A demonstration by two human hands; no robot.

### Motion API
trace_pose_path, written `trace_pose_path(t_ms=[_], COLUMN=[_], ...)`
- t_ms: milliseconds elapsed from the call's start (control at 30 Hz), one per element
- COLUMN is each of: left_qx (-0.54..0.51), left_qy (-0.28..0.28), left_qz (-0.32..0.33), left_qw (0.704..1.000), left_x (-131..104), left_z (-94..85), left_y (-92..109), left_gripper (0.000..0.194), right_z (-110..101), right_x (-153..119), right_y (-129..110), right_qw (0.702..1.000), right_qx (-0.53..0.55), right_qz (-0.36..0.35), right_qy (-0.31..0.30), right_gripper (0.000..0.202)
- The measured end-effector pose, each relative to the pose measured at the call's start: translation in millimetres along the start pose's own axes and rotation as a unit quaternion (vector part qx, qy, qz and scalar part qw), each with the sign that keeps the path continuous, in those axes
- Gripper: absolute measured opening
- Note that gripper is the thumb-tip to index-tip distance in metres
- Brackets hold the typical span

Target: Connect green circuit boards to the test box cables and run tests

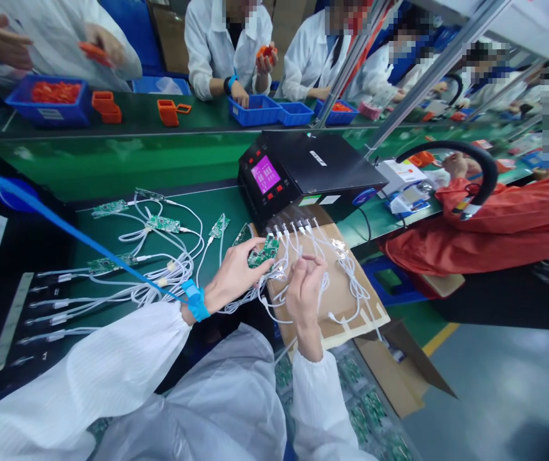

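A worker's left hand [233,272], banded by a blue wrist strap [196,301], holds a green circuit board [265,251] above the bench [229,200] in the head view, its grip clamped on the board between thumb and fingers, apparently so that most of the face stays exposed. The right hand [304,293] hovers just beside it over a cardboard sheet [339,289], fingertips drawn in toward the thumb; whether that grip closes on a cable end cannot be told. White cables [361,285] lie loosely on the cardboard in front of a black instrument with a lit display [325,163], an arrangement that probably puts their ends within easy reach. At left, more leads [57,303] stretch from a second black unit [39,248] toward other green boards [165,223], spread out (likely to stop them knocking together, though the leads bunch up between them). Across the line, co-workers in white [201,54] handle orange parts [265,57] near blue bins [48,117].
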State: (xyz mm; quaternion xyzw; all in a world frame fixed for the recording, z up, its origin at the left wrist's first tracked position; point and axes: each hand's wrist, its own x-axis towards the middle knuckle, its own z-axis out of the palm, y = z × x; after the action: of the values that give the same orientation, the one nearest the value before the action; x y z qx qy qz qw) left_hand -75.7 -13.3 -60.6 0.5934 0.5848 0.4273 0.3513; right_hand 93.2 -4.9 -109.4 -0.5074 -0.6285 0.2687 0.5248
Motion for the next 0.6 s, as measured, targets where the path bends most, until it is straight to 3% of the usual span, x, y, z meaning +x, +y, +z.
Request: trace_pose_path(t_ms=[133, 333, 600], left_qx=[0.011, 0.004, 0.029], left_qy=[-0.003, -0.019, -0.022], left_qz=[0.053, 0.062, 0.094], left_qw=[0.999, 0.998, 0.995], left_x=[0.7, -1.2, 0.8], left_z=[2.8, 8.3, 15.2], left_y=[3.5, 2.9, -3.0], left_gripper=[0.035, 0.033, 0.038], right_z=[1.4, 2.0, 3.1], right_x=[9.7, 11.9, 13.1], right_y=[-7.0, -17.9, -18.5], right_qw=[0.997, 0.982, 0.975], right_qx=[-0.042, -0.084, -0.116], right_qz=[-0.059, -0.155, -0.166], right_qy=[-0.003, 0.064, 0.088], right_gripper=[0.02, 0.014, 0.012])
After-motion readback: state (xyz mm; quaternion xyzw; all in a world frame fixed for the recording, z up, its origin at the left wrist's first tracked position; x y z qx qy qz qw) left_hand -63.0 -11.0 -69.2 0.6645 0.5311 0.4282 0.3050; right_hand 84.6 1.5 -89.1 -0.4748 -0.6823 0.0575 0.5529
